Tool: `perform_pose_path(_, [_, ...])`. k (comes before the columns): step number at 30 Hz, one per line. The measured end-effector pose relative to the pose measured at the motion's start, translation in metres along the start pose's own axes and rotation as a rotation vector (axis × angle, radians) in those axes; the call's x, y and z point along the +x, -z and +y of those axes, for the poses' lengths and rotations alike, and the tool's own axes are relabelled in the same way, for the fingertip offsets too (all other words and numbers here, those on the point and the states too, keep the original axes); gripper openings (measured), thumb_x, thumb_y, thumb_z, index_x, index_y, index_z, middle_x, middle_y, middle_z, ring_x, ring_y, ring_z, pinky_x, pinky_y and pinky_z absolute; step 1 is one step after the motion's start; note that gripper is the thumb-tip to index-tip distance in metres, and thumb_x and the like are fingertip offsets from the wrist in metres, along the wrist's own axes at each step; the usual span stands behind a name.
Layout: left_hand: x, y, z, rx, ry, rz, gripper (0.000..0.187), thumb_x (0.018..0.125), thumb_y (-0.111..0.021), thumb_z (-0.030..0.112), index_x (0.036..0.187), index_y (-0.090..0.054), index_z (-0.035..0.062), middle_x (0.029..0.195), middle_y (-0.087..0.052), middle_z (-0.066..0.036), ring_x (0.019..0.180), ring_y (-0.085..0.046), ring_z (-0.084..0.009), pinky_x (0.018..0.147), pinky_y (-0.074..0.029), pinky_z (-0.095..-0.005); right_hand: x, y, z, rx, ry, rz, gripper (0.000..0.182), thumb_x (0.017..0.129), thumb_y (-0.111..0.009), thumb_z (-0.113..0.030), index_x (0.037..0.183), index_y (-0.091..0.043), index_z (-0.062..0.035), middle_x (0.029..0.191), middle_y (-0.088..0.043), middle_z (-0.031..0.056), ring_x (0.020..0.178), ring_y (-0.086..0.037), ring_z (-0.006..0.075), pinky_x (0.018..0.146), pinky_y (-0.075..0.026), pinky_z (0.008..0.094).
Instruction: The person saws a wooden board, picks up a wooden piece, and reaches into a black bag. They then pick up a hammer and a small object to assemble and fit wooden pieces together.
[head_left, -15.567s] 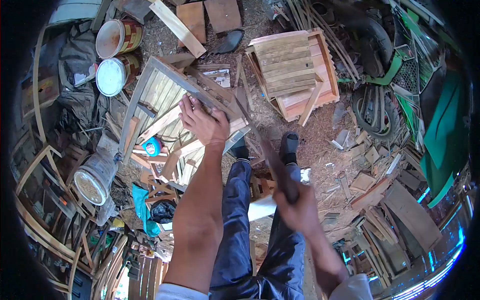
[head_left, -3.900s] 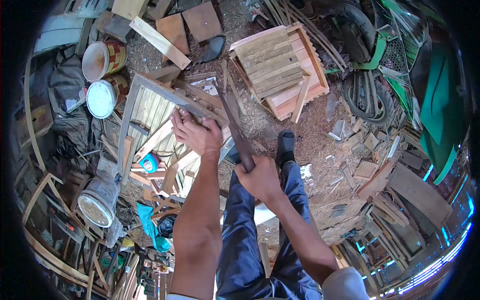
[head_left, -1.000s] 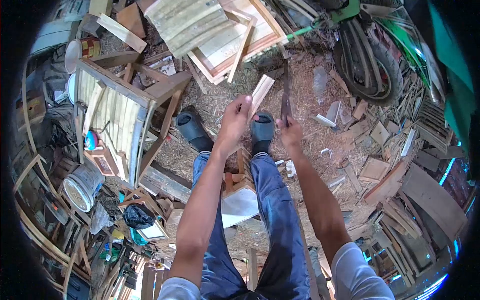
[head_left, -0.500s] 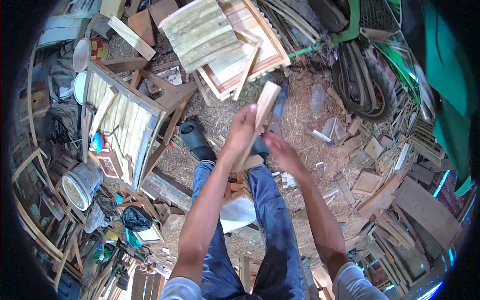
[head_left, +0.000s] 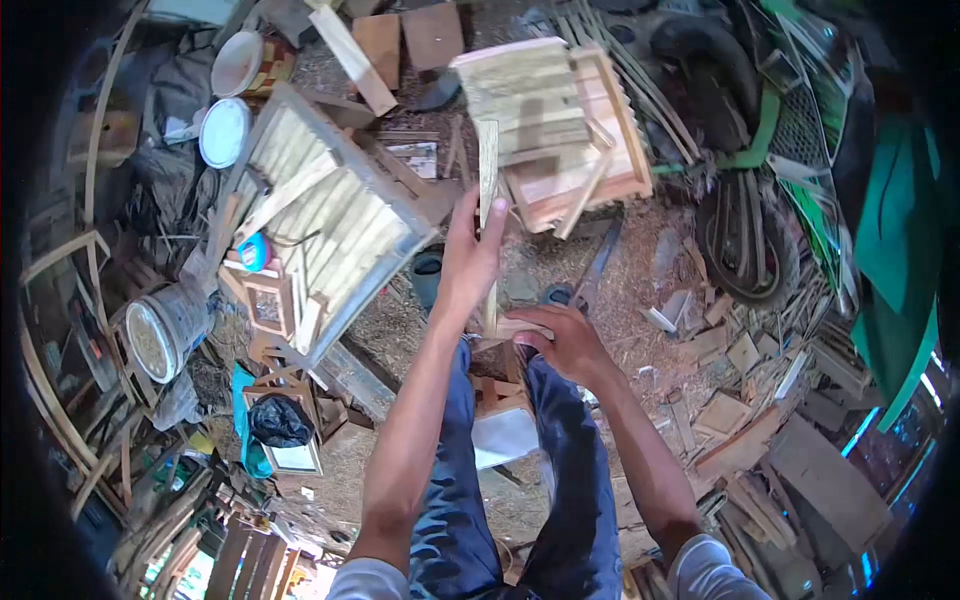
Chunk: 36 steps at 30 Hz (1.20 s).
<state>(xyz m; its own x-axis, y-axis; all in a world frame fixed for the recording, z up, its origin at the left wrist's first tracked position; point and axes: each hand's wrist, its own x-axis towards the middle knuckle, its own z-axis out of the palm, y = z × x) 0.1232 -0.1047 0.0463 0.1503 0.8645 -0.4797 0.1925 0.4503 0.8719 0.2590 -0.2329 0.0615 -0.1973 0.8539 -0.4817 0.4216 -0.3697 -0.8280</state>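
Observation:
A pale wooden strip (head_left: 488, 165) stands roughly lengthwise in front of me, with my left hand (head_left: 472, 260) wrapped round its middle. At its near end a short wooden piece (head_left: 508, 326) lies crosswise against it. My right hand (head_left: 568, 343) is closed on that short piece, thumb below and fingers above. Beneath the hands are my legs in jeans and my dark shoes. A handsaw (head_left: 597, 265) lies on the floor just beyond my right hand.
A slatted wooden workbench (head_left: 325, 225) with a blue tape roll (head_left: 255, 252) stands at left. Ahead sits a slatted wooden frame (head_left: 635, 150) with loose sticks. A bucket (head_left: 152, 338) is far left, a motorbike wheel (head_left: 745, 235) at right. Wood offcuts (head_left: 722, 412) litter the right floor.
My right hand has come in and closed on the short piece at the strip's near end. The strip has turned more upright in view, and my head view has shifted left.

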Motion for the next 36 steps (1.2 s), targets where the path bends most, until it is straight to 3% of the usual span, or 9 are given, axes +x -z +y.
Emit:
perform_pose_path(3, [-0.010,0.041,-0.002,0.159,-0.046,0.102,0.047,0.096,-0.058,0.029,0.134,-0.052,0.0016,0.098,-0.058,-0.015,0.084,-0.056,-0.0226,0.077,-0.046,-0.0326,0.016,-0.025,-0.027,0.005,0.039,-0.002,0.028,0.086,-0.069,-0.018,0.112,-0.068,-0.0071,0.108,-0.069,0.0160,0.104,-0.062,0.0366,0.091,-0.048,0.0436])
perform_pose_path(6, [-0.027,0.091,0.015,0.323,-0.077,0.083,0.048,0.095,-0.060,0.022,0.137,-0.049,0.0013,0.100,-0.058,-0.017,0.084,-0.057,-0.0255,0.078,-0.047,-0.0331,0.030,-0.051,-0.054,-0.001,0.102,-0.049,0.026,0.089,-0.066,-0.012,0.115,-0.066,-0.0060,0.111,-0.068,0.0137,0.103,-0.065,0.0297,0.090,-0.050,0.0375])
perform_pose_path(7, [-0.037,0.123,0.016,0.292,-0.128,0.090,0.048,0.094,-0.059,0.014,0.139,-0.047,0.0013,0.100,-0.057,-0.018,0.079,-0.056,-0.0304,0.079,-0.047,-0.0353,0.043,-0.057,-0.083,0.143,-0.115,-0.021,0.029,0.093,-0.060,-0.008,0.122,-0.060,-0.0045,0.107,-0.069,0.0112,0.102,-0.064,0.0212,0.088,-0.051,0.0336])
perform_pose_path(10, [-0.053,0.175,0.028,0.391,-0.018,0.026,0.044,0.096,-0.057,0.017,0.138,-0.049,0.0060,0.118,-0.060,-0.017,0.106,-0.059,-0.0306,0.090,-0.047,-0.0379,0.074,-0.071,-0.098,0.323,-0.111,0.283,0.041,0.097,-0.058,-0.015,0.136,-0.049,-0.0065,0.114,-0.066,0.0094,0.101,-0.062,0.0153,0.085,-0.052,0.0316])
perform_pose_path(13, [-0.061,0.211,0.014,0.392,-0.142,-0.021,0.041,0.097,-0.054,0.017,0.137,-0.050,0.0076,0.115,-0.062,-0.023,0.103,-0.062,-0.0381,0.088,-0.048,-0.0421,0.091,-0.080,-0.120,0.601,-0.137,0.324,0.054,0.098,-0.057,-0.020,0.146,-0.035,-0.0084,0.123,-0.060,0.0114,0.099,-0.062,0.0176,0.083,-0.053,0.0324])
perform_pose_path(16, [-0.067,0.231,0.017,0.442,-0.152,-0.062,0.034,0.095,-0.056,0.015,0.128,-0.055,0.0064,0.107,-0.065,-0.023,0.098,-0.062,-0.0415,0.084,-0.050,-0.0442,0.092,-0.094,-0.141,0.502,-0.125,0.347,0.056,0.099,-0.057,-0.023,0.148,-0.032,-0.0088,0.128,-0.057,0.0135,0.098,-0.062,0.0176,0.081,-0.053,0.0314])
perform_pose_path(20, [-0.065,0.237,-0.010,0.553,-0.321,-0.059,0.032,0.091,-0.059,0.012,0.123,-0.058,0.0071,0.105,-0.064,-0.021,0.096,-0.062,-0.0395,0.079,-0.051,-0.0457,0.099,-0.110,-0.115,0.512,-0.125,0.319,0.055,0.097,-0.060,-0.018,0.146,-0.036,-0.0092,0.122,-0.058,0.0125,0.099,-0.062,0.0177,0.080,-0.056,0.0319])
perform_pose_path(25, [-0.058,0.230,-0.011,0.634,-0.350,-0.065,0.029,0.089,-0.060,0.009,0.118,-0.061,0.0060,0.111,-0.063,-0.014,0.093,-0.063,-0.0366,0.080,-0.051,-0.0452,0.119,-0.118,-0.110,0.624,-0.069,0.500,0.020,0.094,-0.063,-0.010,0.107,-0.054,0.0010,0.106,-0.060,0.0088,0.089,-0.060,0.0129,0.077,-0.056,0.0289])
perform_pose_path(36, [-0.014,0.209,0.004,0.961,-0.538,0.020,0.034,0.079,-0.065,0.009,0.112,-0.067,0.0076,0.103,-0.063,-0.008,0.104,-0.058,-0.0273,0.095,-0.045,-0.0408,0.146,-0.100,-0.063,0.384,-0.057,0.534,0.034,0.091,-0.069,-0.019,0.119,-0.060,-0.0003,0.098,-0.065,0.0076,0.088,-0.060,0.0126,0.079,-0.054,0.0273])
